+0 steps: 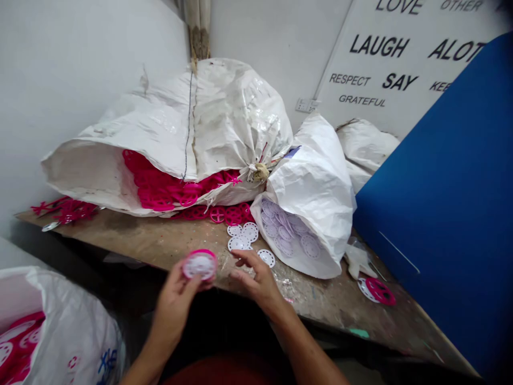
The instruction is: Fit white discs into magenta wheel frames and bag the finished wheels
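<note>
My left hand [176, 297] is closed on a round wheel with a pink rim and a white centre [199, 264], held up just in front of the table edge. My right hand [256, 278] rests on the wooden table [132, 235] with its fingers curled, beside several loose white discs [242, 236]; I cannot see anything in it. A big white sack [176, 133] lies on its side spilling pink wheels [160, 190]. A smaller white sack [316, 187] to its right holds white discs [286, 232].
A blue board [449, 203] leans at the right. One pink wheel on a white disc [377, 290] lies near it. At the lower left a white bag [60, 326] contains assembled pink and white wheels. More sacks [364, 144] stand behind, against a lettered wall.
</note>
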`<state>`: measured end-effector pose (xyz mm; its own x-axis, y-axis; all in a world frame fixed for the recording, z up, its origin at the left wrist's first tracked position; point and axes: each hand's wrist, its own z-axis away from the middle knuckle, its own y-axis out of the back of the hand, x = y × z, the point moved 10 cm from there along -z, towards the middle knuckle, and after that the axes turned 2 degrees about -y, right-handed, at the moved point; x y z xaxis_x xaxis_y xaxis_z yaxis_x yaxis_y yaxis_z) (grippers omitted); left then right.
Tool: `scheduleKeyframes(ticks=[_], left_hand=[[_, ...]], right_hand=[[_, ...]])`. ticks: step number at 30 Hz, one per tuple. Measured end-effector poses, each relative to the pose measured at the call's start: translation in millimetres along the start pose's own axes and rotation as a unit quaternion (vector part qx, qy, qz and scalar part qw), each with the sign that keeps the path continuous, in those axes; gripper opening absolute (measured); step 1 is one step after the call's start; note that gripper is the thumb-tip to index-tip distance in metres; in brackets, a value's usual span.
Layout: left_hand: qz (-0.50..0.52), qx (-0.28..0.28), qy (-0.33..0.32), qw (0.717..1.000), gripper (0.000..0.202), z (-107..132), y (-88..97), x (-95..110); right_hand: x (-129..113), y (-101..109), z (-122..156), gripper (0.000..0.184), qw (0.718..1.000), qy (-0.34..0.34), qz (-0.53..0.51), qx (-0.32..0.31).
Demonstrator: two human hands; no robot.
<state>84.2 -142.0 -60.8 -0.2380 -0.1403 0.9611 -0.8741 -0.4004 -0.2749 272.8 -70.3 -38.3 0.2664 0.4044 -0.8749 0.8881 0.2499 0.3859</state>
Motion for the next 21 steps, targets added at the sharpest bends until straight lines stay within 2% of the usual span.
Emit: scheduleKeyframes(ticks=[2,4,5,7,8,9,10,11,12,14,16,18,21], left_hand=[[0.068,0.118,-0.099,0.986,0.042,8,45.6,52],[0.110,0.155,-0.156,0.969,0.043,13,67.8,85],[0.110,0.145,-0.164,0.969,0.047,11,68.2,91],[0.051,0.088,-0.153,0.983,0.060,-7,50.0,82],[-0.010,0.052,-0.148,0.988,0.064,-20,34.8,69],[-0.097,-0.004,-0.136,0.986,0.060,-37,13.4,51],[-0.194,-0.057,-0.150,0.968,0.046,-54,-8.6,35],[-0.296,-0.087,-0.185,0.933,0.032,-71,-28.1,22],[-0.391,-0.093,-0.214,0.890,0.027,-89,-43.1,10],[-0.453,-0.081,-0.224,0.859,0.027,-125,-60.0,-9],[-0.488,-0.074,-0.225,0.840,0.026,-153,-71.4,-19],[-0.524,-0.085,-0.227,0.816,0.022,-168,-80.7,-26],[-0.573,-0.092,-0.224,0.783,0.015,-171,-82.9,-33]], right_hand=[[11,29,-3,0.025,0.997,-0.003,0.055,0.046],[35,59,-3,0.025,0.986,-0.037,0.137,0.083],[47,70,-1,0.026,0.977,-0.050,0.188,0.087],[65,81,2,0.029,0.955,-0.047,0.286,0.070],[72,82,4,0.031,0.943,-0.040,0.326,0.058],[77,81,5,0.032,0.932,-0.033,0.358,0.045],[80,79,7,0.033,0.922,-0.029,0.384,0.034],[82,76,8,0.033,0.914,-0.027,0.404,0.024],[83,73,10,0.032,0.906,-0.027,0.421,0.015],[82,65,12,0.030,0.893,-0.025,0.450,-0.002],[80,59,14,0.032,0.881,-0.023,0.472,-0.012],[78,57,15,0.033,0.873,-0.019,0.487,-0.008],[73,59,16,0.026,0.876,0.008,0.482,0.019]])
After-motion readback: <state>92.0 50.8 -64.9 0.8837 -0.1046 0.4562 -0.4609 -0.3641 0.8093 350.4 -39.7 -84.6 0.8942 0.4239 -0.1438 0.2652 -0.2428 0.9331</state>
